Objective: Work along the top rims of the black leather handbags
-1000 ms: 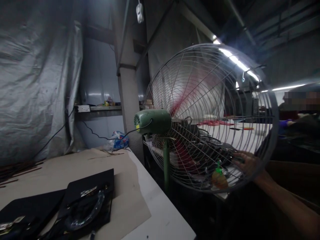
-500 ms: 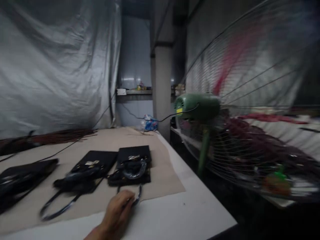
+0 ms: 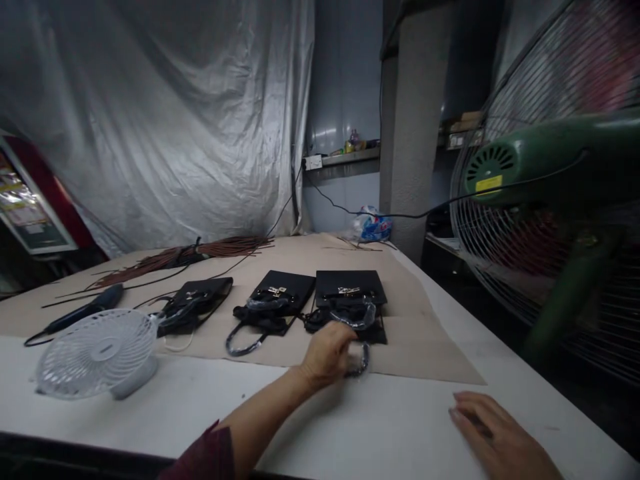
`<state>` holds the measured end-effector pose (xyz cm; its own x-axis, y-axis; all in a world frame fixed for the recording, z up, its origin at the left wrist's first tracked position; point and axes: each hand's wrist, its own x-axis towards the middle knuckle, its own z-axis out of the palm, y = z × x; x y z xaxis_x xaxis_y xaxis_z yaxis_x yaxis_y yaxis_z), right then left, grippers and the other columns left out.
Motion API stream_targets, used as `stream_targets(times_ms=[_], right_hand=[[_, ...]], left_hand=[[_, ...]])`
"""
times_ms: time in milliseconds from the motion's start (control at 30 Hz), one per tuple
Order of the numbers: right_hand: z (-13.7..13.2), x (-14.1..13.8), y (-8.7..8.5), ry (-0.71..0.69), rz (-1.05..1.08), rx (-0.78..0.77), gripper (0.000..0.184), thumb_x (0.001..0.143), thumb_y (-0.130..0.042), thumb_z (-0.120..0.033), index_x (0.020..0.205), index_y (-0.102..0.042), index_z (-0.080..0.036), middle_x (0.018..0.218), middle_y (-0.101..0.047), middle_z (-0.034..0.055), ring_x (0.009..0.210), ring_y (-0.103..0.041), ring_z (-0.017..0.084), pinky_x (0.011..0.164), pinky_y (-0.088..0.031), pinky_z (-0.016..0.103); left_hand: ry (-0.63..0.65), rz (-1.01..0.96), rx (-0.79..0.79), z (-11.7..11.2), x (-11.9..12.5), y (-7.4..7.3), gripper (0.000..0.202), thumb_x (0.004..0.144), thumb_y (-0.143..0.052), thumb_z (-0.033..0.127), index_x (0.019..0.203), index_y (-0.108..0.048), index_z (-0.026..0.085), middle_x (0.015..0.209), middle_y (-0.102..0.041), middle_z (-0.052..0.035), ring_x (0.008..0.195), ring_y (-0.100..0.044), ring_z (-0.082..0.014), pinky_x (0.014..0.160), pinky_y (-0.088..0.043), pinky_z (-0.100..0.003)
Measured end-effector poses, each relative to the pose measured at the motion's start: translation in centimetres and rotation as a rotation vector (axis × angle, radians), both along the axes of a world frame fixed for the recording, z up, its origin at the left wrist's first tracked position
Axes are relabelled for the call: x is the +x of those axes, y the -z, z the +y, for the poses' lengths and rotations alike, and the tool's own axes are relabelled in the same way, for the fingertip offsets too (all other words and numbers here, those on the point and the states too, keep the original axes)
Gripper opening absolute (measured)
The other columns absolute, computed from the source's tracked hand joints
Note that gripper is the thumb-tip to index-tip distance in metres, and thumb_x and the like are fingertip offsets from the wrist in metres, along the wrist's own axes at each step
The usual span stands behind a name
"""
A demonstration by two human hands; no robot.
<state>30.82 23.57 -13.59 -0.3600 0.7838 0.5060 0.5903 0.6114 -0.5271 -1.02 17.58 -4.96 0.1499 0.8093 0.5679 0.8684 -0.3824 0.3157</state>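
Three small black handbags lie on a beige sheet, each with a gold-coloured clasp and handles wrapped in clear plastic. My left hand [image 3: 327, 353] is closed at the front handle [image 3: 361, 360] of the rightmost handbag [image 3: 350, 283]; its fingertips are partly hidden. Just left of that bag lies the middle handbag [image 3: 285, 287], its front handle looped towards me. A third handbag [image 3: 205, 293] lies farther left, behind a small white fan. Over the bare white table at the right, my right hand [image 3: 497, 433] has its fingers loosely stretched and holds nothing.
The small white fan [image 3: 103, 353] stands at the left front, beside a dark tool with a cord [image 3: 90, 310]. Brown strips [image 3: 215, 250] lie bundled behind. A large green fan [image 3: 540, 160] looms on the right, its cable [image 3: 415, 215] crossing towards the wall socket.
The view has swung left, so the handbags appear farther right. My right hand and the small white fan have come into view. My left hand stays at the rightmost handbag's front handle.
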Motion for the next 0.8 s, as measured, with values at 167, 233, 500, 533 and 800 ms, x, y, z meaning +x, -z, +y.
stream_targets(times_ms=[167, 233, 500, 533, 800], right_hand=[[0.2, -1.4, 1.0, 0.02, -0.138, 0.193, 0.028, 0.084, -0.049, -0.043, 0.093, -0.066, -0.023, 0.101, -0.068, 0.0061, 0.096, -0.063, 0.023, 0.087, -0.053, 0.037], [-0.1, -1.3, 1.0, 0.048, -0.155, 0.218, 0.026, 0.085, -0.049, -0.041, 0.094, -0.065, -0.023, 0.101, -0.068, 0.0059, 0.095, -0.063, 0.022, 0.086, -0.053, 0.036], [-1.2, -1.8, -0.6, 0.085, -0.141, 0.19, 0.021, 0.089, -0.044, -0.033, 0.09, -0.062, -0.023, 0.097, -0.066, 0.005, 0.092, -0.062, 0.021, 0.082, -0.051, 0.034], [-1.4, -1.9, -0.9, 0.089, -0.139, 0.175, 0.021, 0.09, -0.044, -0.033, 0.09, -0.062, -0.023, 0.097, -0.066, 0.0051, 0.092, -0.061, 0.021, 0.082, -0.051, 0.035], [-2.3, -2.2, -2.7, 0.037, -0.088, -0.023, 0.03, 0.091, -0.044, -0.044, 0.092, -0.064, -0.021, 0.101, -0.066, 0.0069, 0.101, -0.058, 0.025, 0.093, -0.046, 0.042]], left_hand=[[-0.348, 0.169, -0.152, 7.4, -3.2, -4.3, 0.028, 0.088, -0.04, 0.013, 0.111, -0.055, 0.015, 0.112, -0.061, -0.0107, 0.108, -0.051, -0.0203, 0.097, -0.042, -0.034], [-0.345, 0.202, -0.193, 9.9, -3.1, -4.9, 0.029, 0.087, -0.045, 0.017, 0.114, -0.054, 0.015, 0.116, -0.059, -0.0118, 0.112, -0.05, -0.0231, 0.099, -0.041, -0.037], [-0.286, 0.129, -0.356, 14.2, 0.2, -3.6, 0.017, 0.081, -0.053, 0.024, 0.094, -0.06, 0.015, 0.104, -0.065, -0.0151, 0.104, -0.056, -0.0269, 0.091, -0.044, -0.041], [-0.259, 0.088, -0.356, 14.3, 0.4, -3.9, 0.016, 0.081, -0.053, 0.024, 0.093, -0.061, 0.015, 0.099, -0.066, -0.0134, 0.101, -0.058, -0.0255, 0.09, -0.045, -0.039], [-0.114, -0.503, -0.146, 12.7, 1.5, -11.1, 0.033, 0.083, -0.034, 0.015, 0.101, -0.061, 0.013, 0.074, -0.062, -0.0024, 0.066, -0.056, -0.0116, 0.064, -0.044, -0.022]])
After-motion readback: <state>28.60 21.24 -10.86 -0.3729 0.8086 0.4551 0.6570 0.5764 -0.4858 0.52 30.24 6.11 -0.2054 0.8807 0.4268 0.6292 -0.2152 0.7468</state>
